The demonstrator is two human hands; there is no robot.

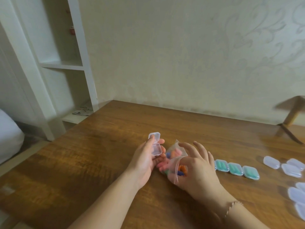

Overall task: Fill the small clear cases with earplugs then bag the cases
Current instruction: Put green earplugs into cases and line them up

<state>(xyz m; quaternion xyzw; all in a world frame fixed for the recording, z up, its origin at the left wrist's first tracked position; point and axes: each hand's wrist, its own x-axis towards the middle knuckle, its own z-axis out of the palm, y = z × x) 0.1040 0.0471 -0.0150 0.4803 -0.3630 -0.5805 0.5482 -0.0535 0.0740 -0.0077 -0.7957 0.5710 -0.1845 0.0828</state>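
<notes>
We've got the left hand (145, 161) palm-up, fingers curled around an open clear case (155, 144), thumb lying on the raised lid; the case is hinged open, its long axis running away from us, lid at the far end, and it looks empty. The right hand (196, 169) is at the mouth of a clear zip bag (175, 156) of mixed earplugs (orange, pink, blue, green); thumb and forefinger are bent in at the opening, other fingers spread above it, but we cannot tell if they pinch a plug or the bag film. The bag lies on the wooden table (102, 146) between the two hands, touching the left fingertips. Just right of the right hand, three closed cases with green earplugs (236, 169) sit in a row, side by side. Farther right, empty clear cases (290, 167) are scattered toward the table edge. A white shelf unit (66, 63) stands far left.
</notes>
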